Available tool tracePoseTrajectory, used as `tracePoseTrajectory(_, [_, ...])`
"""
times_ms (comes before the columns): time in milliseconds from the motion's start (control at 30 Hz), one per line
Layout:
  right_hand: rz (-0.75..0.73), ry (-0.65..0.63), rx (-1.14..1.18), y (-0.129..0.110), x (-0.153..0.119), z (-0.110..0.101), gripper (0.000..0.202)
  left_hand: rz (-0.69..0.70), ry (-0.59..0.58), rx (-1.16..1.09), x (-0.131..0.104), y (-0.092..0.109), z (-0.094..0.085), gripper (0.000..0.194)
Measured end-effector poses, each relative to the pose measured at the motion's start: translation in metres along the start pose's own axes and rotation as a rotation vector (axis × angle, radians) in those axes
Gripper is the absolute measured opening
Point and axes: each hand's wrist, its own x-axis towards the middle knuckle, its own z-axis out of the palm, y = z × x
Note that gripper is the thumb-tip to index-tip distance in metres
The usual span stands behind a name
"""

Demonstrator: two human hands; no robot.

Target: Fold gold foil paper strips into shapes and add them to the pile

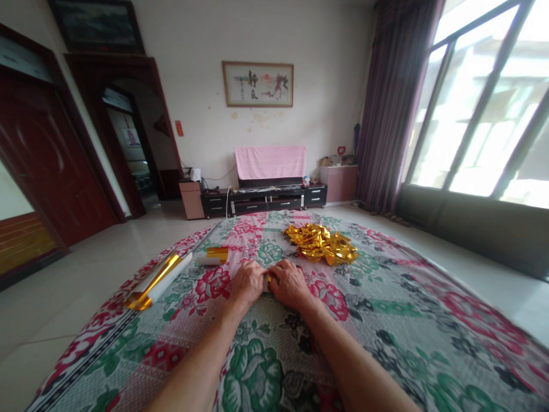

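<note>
My left hand (247,282) and my right hand (290,281) meet near the middle of the table, fingers closed. Between them a small piece of gold paper with a pale side (266,284) shows; my fingers cover most of it. Just beyond my right hand lies a heap of shiny, crumpled gold foil pieces (321,245). A smaller sheet of gold paper (217,255), partly white, rests to the left of my hands. Farther left is a loosely rolled gold and white sheet (160,280), lying at a slant.
A floral cloth (253,375) covers the round table. Across the room, a low black cabinet (266,205) bears a screen under a pink cloth (271,163). Dark curtains (390,103) hang beside a large window on the right; a red door (47,137) stands left.
</note>
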Motion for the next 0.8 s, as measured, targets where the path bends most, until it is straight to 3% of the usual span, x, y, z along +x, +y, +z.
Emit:
tracePoseTrajectory(433, [-0.008,0.034,0.035,0.003,0.003,0.005,0.022,0.041,-0.032,0.030,0.000,0.003,-0.007,0.027])
tracePoseTrajectory(800, [0.038,-0.014,0.038,0.001,0.005,0.003,0.023,0.074,-0.057,0.071,0.001,0.005,-0.010,0.027])
